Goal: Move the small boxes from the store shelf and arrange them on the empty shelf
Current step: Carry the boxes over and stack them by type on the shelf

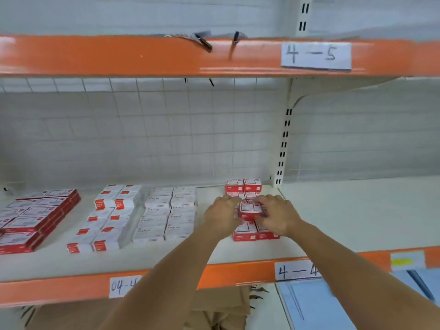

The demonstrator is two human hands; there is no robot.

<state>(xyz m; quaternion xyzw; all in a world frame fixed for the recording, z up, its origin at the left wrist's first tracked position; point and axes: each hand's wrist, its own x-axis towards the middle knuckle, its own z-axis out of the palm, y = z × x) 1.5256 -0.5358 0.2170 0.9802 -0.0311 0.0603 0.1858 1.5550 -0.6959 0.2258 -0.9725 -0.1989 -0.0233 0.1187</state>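
Small red-and-white box [250, 210] sits atop the stack near the shelf's [333, 210] right upright, pinched between my left hand [222, 213] and right hand [277, 216]. Uneven squeezing could topple the boxes underneath, I reckon.

Two bare forearms come up from the near edge of the view, one from near centre-left and one from the near right corner, each ending in a bare hand: the left hand [222, 213] and the right hand [277, 214]. No sleeve, cuff, glove, watch, ring or bracelet shows on either arm from the frame edge to the fingertips. The arms are slim and smooth, with the wrists narrowing before the hands. The knuckles show as a row of small ridges; fingernails are too blurred to make out.
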